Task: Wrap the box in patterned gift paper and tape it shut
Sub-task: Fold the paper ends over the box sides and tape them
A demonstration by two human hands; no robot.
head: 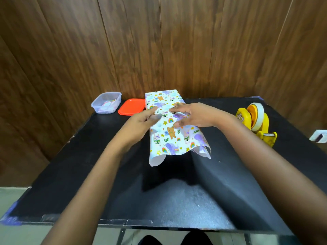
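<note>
Box point(163, 100) under rt hand point(195, 114)

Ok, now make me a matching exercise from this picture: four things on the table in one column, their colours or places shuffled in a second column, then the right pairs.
Things:
1. tape dispenser
2. lid
3. container
4. gift paper

Descriptions:
A. red-orange, lying flat
B. clear plastic, far left
C. yellow, far right
D. animal print, centre

Pairs: 1-C, 2-A, 3-B, 4-D
</note>
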